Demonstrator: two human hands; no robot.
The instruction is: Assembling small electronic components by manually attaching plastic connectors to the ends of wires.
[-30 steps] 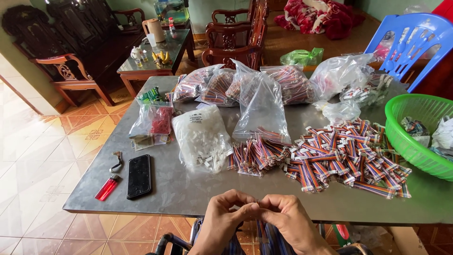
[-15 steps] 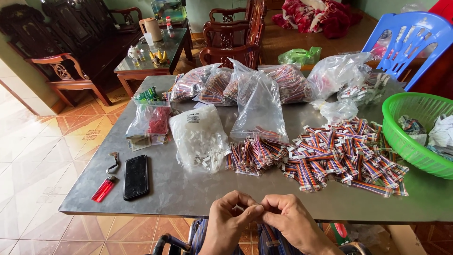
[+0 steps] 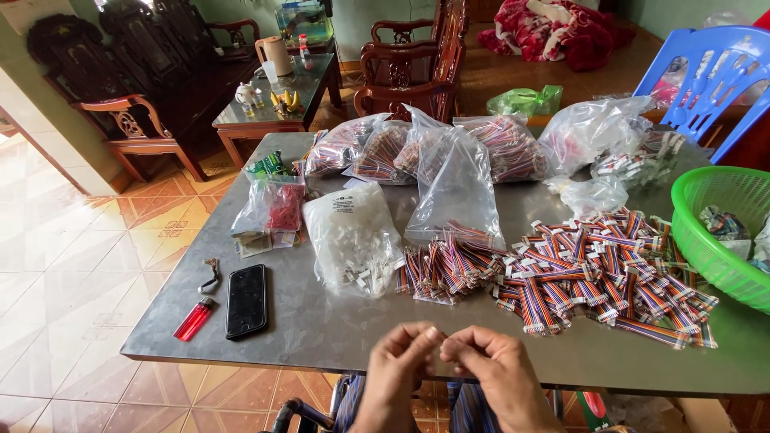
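Pinching something too small to identify, the left hand (image 3: 399,361) and right hand (image 3: 491,365) are meeting fingertip-to-fingertip at six o'clock, probably a light, fiddly piece.

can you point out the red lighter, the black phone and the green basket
red lighter (image 3: 193,319), head view, on the middle of its red body
black phone (image 3: 246,301), head view, on the centre of its dark screen
green basket (image 3: 696,232), head view, on its near side wall
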